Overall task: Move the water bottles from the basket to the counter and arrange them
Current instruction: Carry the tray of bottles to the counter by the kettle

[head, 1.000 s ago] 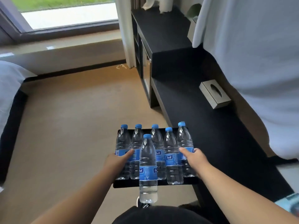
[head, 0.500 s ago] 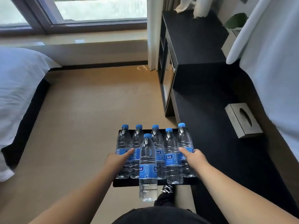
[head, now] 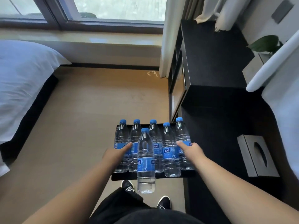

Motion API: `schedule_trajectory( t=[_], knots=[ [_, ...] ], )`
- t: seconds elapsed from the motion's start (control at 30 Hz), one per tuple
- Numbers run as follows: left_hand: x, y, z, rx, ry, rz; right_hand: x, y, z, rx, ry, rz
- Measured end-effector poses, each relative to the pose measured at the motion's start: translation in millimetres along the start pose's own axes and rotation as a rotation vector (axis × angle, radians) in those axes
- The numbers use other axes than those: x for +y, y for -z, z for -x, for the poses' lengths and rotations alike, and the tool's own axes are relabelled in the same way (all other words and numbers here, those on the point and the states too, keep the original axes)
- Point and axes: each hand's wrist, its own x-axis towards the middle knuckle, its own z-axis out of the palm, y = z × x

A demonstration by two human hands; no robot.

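Several clear water bottles [head: 145,159] with blue caps and blue labels stand upright on a flat black basket [head: 126,176]. One bottle stands in front of the back row. The basket is held in the air over the floor, its right edge next to the low black counter [head: 218,126]. My left hand [head: 116,155] grips the basket's left side, thumb against a bottle. My right hand [head: 192,150] grips the right side, thumb on the rightmost bottle. The fingers under the basket are hidden.
A grey tissue box [head: 257,157] lies on the counter to the right of the basket. A taller black cabinet [head: 210,54] stands behind it, with a plant [head: 265,43] and white fabric [head: 283,97] on the right. A white bed [head: 21,81] fills the left, and my shoes [head: 164,202] show below.
Both hands keep the same hold on the basket, and the bottles stay in place. The view has swung left: the bed has come in and the tissue box sits lower and further right.
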Motion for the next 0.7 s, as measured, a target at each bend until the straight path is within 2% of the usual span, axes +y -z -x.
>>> schedule_trajectory(
  t=[0.17,0.7],
  knots=[
    [40.1,21.8,-46.2,-0.028,0.011,0.014,-50.5,-17.8,-35.9,0.013,0.012,0.055],
    [202.9,150.7,-220.5,-0.053,-0.010,-0.042,-248.1,-122.6,-123.7,0.054,0.013,-0.059]
  ],
)
